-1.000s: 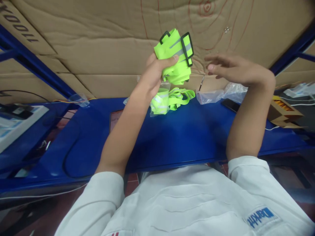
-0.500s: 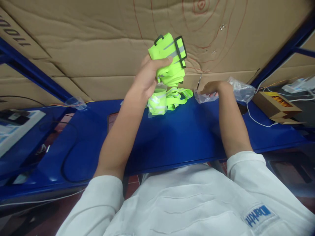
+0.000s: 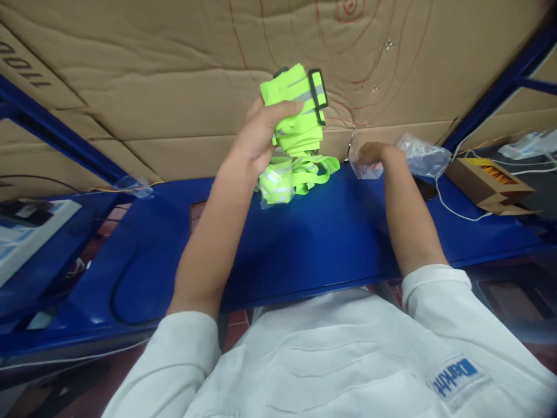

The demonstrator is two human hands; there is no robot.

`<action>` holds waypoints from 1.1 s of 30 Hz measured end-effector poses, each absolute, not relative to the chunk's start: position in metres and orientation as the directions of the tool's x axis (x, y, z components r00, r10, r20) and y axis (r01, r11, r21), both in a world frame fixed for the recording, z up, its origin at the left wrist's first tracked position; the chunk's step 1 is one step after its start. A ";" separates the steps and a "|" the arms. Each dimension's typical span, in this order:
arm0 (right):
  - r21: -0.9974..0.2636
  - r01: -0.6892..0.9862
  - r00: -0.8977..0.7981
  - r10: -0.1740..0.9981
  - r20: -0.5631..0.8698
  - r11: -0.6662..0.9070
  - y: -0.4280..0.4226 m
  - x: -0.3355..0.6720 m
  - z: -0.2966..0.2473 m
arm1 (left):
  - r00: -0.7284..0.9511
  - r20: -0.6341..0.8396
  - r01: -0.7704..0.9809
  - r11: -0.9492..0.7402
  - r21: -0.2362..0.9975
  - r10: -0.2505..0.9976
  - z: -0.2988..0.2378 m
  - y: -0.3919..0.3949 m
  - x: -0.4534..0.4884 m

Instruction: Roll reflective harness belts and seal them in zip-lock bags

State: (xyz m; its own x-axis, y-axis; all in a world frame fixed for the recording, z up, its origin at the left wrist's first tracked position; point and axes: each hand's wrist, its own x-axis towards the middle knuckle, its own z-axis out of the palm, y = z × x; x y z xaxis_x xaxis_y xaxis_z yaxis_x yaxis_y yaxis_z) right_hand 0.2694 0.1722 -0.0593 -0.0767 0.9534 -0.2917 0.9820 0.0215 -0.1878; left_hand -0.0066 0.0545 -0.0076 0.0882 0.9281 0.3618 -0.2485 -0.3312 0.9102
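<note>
The strap bundle (image 3: 300, 110), neon yellow with grey stripes and a black buckle (image 3: 317, 96), is up in the air in front of the cardboard (image 3: 174, 87). The left hand (image 3: 261, 136) is closed around its lower part, with the thumb across the front. Compared with one second ago, the bundle is nearly at the same place and the grip looks the same.

What has changed is the right hand (image 3: 369, 155). One second ago it was open and raised beside the bundle, touching nothing. Now it is down at the far edge of the table (image 3: 313, 244), on the clear bag (image 3: 424, 155). Its fingers are curled downward into the plastic, and we see them a little through it. We cannot tell if they already pinch the bag or only rest on it. So we judge that the work has passed from the bundle to the bag, while the bundle is kept ready in the other hand.

Just under the bundle, loose straps (image 3: 296, 177) of the same colour lie on the table. At the right of the bag there is a box (image 3: 487, 183), and a white cable (image 3: 452, 212) runs near it.
</note>
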 end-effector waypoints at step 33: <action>-0.216 0.656 -0.658 0.688 0.304 0.723 0.060 0.216 0.035 | 0.488 0.075 0.021 -0.097 0.995 0.869 -0.019 0.053 -0.012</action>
